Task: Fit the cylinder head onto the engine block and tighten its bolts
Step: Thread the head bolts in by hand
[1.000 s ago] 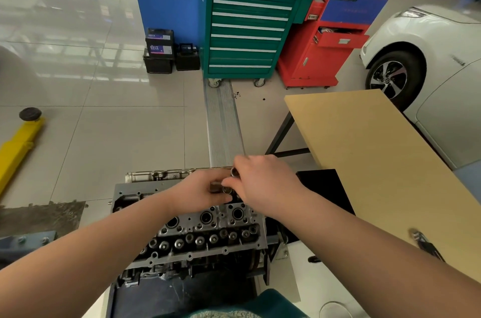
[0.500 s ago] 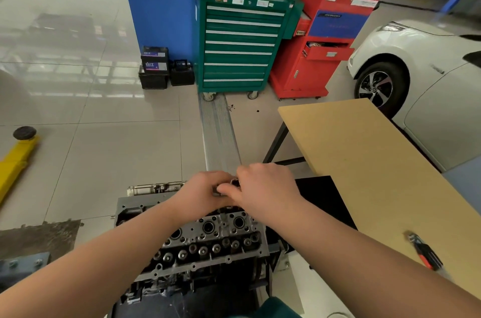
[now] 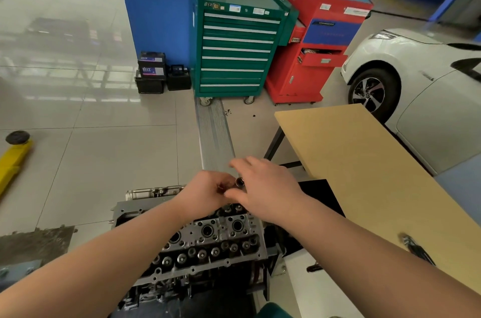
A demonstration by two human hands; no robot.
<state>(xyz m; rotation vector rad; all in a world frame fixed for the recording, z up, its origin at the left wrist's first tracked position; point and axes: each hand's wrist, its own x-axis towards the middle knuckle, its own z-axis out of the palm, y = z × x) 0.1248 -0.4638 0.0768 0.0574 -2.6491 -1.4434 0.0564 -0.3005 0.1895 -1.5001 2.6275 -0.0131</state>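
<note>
Right hand (image 3: 268, 187) now fingers spread; left hand (image 3: 205, 192) still curled around socket (image 3: 239, 181).

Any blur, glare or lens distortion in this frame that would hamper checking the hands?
Head view: right hand fingertips smeared by motion blur, left hand sharper; the small metal piece between them is hard to identify. Glossy floor shows hazy glare upper left. Wide-angle bending tilts the green tool cabinet. Cylinder head evenly lit.

Auto repair workshop, green tool cabinet (image 3: 235, 49), red tool cart (image 3: 317, 52), white car (image 3: 416, 78), prob. yellow lift arm (image 3: 14, 159)
</note>
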